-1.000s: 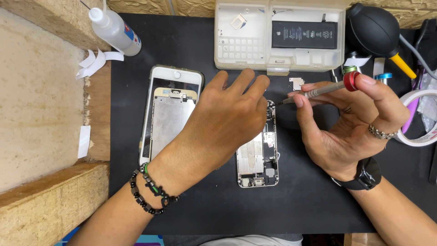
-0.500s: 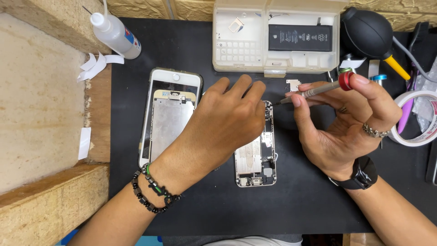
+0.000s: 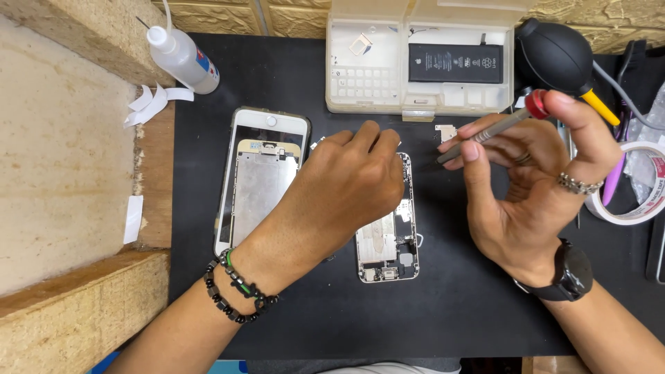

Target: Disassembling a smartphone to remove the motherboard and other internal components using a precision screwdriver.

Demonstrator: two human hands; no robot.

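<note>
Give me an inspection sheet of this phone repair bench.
Surface: black mat on a wooden bench.
Job's things: opened phone body; detached screen beside it.
Clutter: parts box holding a battery; air blower; squeeze bottle; tape roll.
Hands: left hand rests over the phone body; right hand holds a screwdriver, raised.
Cables: grey cable, far right.
Surroundings: brick-pattern wall.

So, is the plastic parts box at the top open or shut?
Open: the plastic parts box shows its compartments, with a black battery inside.

Red-capped screwdriver point(image 3: 485, 135), black mat point(image 3: 457, 305), white bottle point(image 3: 181, 57).
</note>
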